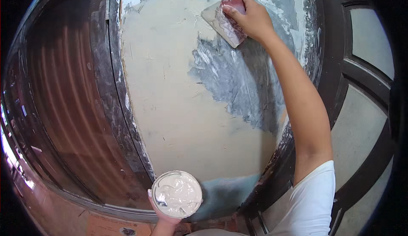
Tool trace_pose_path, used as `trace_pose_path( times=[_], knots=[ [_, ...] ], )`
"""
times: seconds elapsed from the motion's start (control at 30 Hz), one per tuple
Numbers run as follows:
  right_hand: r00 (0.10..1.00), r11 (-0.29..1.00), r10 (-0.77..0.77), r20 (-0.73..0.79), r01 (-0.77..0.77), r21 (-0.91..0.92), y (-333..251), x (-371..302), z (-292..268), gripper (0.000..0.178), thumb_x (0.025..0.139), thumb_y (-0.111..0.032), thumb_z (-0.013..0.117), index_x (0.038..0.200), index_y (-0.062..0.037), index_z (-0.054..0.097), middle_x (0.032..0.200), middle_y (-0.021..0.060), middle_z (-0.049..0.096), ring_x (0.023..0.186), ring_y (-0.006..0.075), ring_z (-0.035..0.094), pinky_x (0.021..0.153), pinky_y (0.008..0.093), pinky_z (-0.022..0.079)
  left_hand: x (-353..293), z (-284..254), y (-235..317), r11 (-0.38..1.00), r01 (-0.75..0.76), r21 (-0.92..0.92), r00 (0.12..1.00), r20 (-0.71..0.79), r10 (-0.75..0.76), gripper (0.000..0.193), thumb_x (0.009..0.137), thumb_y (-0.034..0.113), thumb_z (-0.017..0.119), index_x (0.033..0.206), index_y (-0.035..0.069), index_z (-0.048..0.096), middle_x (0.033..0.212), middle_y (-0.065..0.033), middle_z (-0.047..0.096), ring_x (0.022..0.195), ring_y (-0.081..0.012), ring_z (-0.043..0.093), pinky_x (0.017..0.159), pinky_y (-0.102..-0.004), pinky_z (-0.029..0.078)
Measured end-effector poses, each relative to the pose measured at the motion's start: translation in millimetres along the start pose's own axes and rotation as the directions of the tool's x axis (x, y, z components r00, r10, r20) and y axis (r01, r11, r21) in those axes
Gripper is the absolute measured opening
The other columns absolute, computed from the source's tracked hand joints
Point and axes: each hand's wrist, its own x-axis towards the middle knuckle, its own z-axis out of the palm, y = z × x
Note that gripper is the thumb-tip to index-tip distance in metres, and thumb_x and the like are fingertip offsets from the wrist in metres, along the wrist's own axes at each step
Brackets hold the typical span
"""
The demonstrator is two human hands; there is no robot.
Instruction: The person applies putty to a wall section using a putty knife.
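My right hand is closed round the reddish handle of a wide putty knife, its flat blade against the upper part of the panel. Smears of cream filler cover the handle. Smooth cream filler coats the left and lower parts of the panel, while a ragged grey-blue patch shows at the middle right. Low in the view, my left hand grips a round open tub from beneath and the side. Wet cream filler lies inside it.
A dark frame with white smears borders the panel on the left, beside a dark brown glazed door. On the right stands a dark frame with pale panes. A piece of brown cardboard lies on the floor at the lower left.
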Motion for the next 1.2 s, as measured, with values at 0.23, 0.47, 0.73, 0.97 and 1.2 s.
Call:
trace_pose_path(
  times=[0.23, 0.47, 0.73, 0.97, 1.2],
  knots=[
    [0.999, 0.997, 0.04, 0.012, -0.039, -0.072, -12.6, -5.8, 2.9, 0.062, 0.085, -0.062, 0.062, 0.123, -0.0131, 0.059, 0.106, 0.0176, 0.071, 0.1, 0.0376, 0.067, 0.085, 0.0468, 0.052, -8.7, 6.5, -8.5, 0.992, -0.037, -0.117, 0.999, -0.013, 0.036, 0.083, 0.09, 0.076, 0.031, 0.148, 0.017, 0.041, 0.152, -0.0132, 0.039, 0.135, -0.0381, 0.043, 0.111, -0.0586, 0.036],
    [0.994, 0.993, 0.105, -0.025, -0.104, 0.052, -14.5, -4.2, 2.1, 0.06, 0.085, -0.062, 0.061, 0.118, -0.0113, 0.061, 0.107, 0.0176, 0.071, 0.102, 0.0383, 0.066, 0.085, 0.0475, 0.051, -15.6, 2.1, -10.0, 0.993, -0.048, -0.112, 0.999, -0.022, 0.046, 0.084, 0.09, 0.076, 0.032, 0.149, 0.017, 0.039, 0.151, -0.0142, 0.04, 0.134, -0.0398, 0.043, 0.109, -0.0608, 0.036],
    [0.989, 0.989, 0.147, -0.032, -0.146, 0.026, -14.3, -4.2, 7.6, 0.06, 0.085, -0.062, 0.06, 0.119, -0.0123, 0.06, 0.106, 0.0186, 0.07, 0.102, 0.0374, 0.066, 0.086, 0.0477, 0.051, -18.6, -2.4, -3.7, 0.992, -0.075, -0.105, 0.996, -0.063, 0.068, 0.084, 0.086, 0.077, 0.041, 0.146, 0.019, 0.043, 0.15, -0.0132, 0.043, 0.132, -0.0421, 0.045, 0.103, -0.0692, 0.038],
    [0.98, 0.98, 0.194, -0.055, -0.19, 0.062, -17.0, -13.3, 5.8, 0.062, 0.086, -0.064, 0.058, 0.118, -0.0111, 0.061, 0.107, 0.0176, 0.07, 0.104, 0.0379, 0.065, 0.085, 0.0457, 0.051, -22.3, 1.9, 3.7, 0.998, -0.057, -0.023, 0.998, -0.006, 0.057, 0.087, 0.084, 0.078, 0.042, 0.148, 0.019, 0.041, 0.153, -0.0129, 0.04, 0.134, -0.0424, 0.042, 0.103, -0.0709, 0.035],
    [0.952, 0.961, 0.277, -0.13, -0.272, 0.057, -12.8, -16.3, 2.9, 0.06, 0.086, -0.063, 0.059, 0.117, -0.012, 0.061, 0.105, 0.0168, 0.071, 0.101, 0.0378, 0.067, 0.085, 0.046, 0.051, -23.4, 2.2, 13.9, 0.998, -0.067, -0.011, 0.997, -0.031, 0.067, 0.085, 0.086, 0.076, 0.04, 0.147, 0.018, 0.042, 0.152, -0.0136, 0.041, 0.133, -0.0406, 0.044, 0.108, -0.0639, 0.036]
  ],
)
